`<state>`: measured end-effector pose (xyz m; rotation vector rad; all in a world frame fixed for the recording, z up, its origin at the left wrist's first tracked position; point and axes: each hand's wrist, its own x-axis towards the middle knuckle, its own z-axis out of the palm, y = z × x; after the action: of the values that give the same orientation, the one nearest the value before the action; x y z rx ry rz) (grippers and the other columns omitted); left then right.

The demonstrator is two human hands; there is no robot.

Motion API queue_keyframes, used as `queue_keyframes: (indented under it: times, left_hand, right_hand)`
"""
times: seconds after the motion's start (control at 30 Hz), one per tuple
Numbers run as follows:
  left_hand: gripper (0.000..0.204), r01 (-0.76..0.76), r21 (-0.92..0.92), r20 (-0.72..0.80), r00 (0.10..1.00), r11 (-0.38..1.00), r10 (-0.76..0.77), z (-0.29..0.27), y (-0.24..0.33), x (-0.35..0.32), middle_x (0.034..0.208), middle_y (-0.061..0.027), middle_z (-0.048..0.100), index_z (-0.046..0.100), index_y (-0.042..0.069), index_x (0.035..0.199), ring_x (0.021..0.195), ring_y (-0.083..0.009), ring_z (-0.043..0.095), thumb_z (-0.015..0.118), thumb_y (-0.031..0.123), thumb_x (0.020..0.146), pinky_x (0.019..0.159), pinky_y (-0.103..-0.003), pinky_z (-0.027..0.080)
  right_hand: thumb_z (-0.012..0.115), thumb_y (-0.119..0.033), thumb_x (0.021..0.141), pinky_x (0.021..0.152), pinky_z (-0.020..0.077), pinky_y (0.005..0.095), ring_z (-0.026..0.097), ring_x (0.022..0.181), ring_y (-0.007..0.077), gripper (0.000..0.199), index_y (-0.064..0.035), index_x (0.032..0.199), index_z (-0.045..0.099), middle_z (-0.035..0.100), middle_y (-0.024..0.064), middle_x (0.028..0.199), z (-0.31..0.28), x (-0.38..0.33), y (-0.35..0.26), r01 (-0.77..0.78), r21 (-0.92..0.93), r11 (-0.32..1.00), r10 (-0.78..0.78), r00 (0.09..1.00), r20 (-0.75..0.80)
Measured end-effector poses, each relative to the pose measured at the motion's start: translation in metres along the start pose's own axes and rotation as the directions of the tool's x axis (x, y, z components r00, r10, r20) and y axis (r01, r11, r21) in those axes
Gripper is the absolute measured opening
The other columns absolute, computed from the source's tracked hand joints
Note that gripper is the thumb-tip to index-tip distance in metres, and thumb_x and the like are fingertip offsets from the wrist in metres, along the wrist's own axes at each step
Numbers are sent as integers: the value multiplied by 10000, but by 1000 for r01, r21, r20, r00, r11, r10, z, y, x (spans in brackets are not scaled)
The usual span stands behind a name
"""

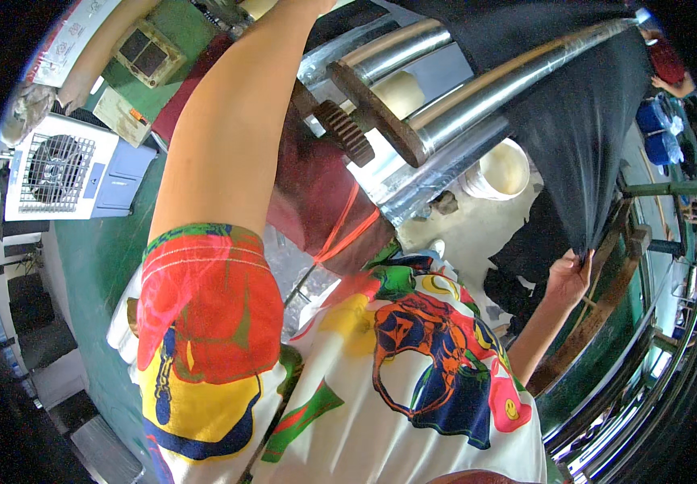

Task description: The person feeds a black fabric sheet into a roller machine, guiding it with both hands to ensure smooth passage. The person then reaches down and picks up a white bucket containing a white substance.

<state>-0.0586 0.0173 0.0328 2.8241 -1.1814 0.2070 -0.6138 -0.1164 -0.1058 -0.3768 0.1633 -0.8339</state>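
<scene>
My right hand (568, 276) is closed on a gathered edge of black fabric (582, 137), pulling it into taut folds. The fabric spreads upward from that grip to the far side of long shiny metal rollers (518, 81). My left arm (219, 137) stretches up past the rollers' left end, and its hand lies beyond the top edge of the picture. Close to that arm are a toothed gear (344, 133) and a rusty metal end bar (376, 113) joining the rollers. Below the rollers hangs a dark red machine panel (316, 181) with orange-red cords (339, 226) across it.
A white bucket (497, 171) stands on the floor beyond the rollers, near a dark heap of cloth (518, 266). Rusty beams (598, 323) run at the right. An air cooler (74, 169) is at the left. Another person's arm shows upper left; a person in red (665, 64) is far right.
</scene>
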Motion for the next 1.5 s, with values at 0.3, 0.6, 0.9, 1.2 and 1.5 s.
queue_keyframes:
  times: [0.3,0.6,0.9,1.2,1.5]
  left_hand:
    - [289,15,438,-204,976,899,83,28,-21,14,1057,-145,521,533,17,995,1009,-250,475,365,120,783,899,-393,298]
    - [370,62,602,-105,995,796,1,13,5,2,1201,-170,394,418,-15,1139,1124,-264,364,343,110,798,957,-417,216]
    - [326,-470,136,-167,857,872,488,22,51,-13,1089,-189,466,425,4,1094,1038,-296,441,359,79,783,914,-377,323]
    - [329,-291,152,-40,953,945,300,18,35,-22,1093,-196,467,430,-27,1084,998,-328,462,343,51,776,838,-382,390]
    - [261,-195,257,-48,976,947,214,33,30,-11,1029,-184,519,494,-32,984,955,-288,516,362,59,779,798,-381,421]
  right_hand:
    - [410,-175,844,453,442,228,555,625,182,280,-28,1077,455,563,63,647,2,-2,24,101,-133,986,-127,972,-197]
    - [382,-200,868,400,468,223,549,580,183,276,-40,1088,426,477,32,489,-2,4,46,63,-202,977,-152,874,-461]
    - [438,-202,848,461,423,199,559,635,140,267,-36,1057,457,554,64,683,11,11,64,-8,-250,968,-104,895,-433]
    - [425,-190,848,477,436,214,578,693,159,241,-44,1035,467,588,80,741,8,23,75,-52,-172,984,-7,947,-320]
    - [411,-169,852,455,470,218,600,687,178,200,-58,988,507,612,96,713,21,34,82,-89,-100,991,53,947,-315]
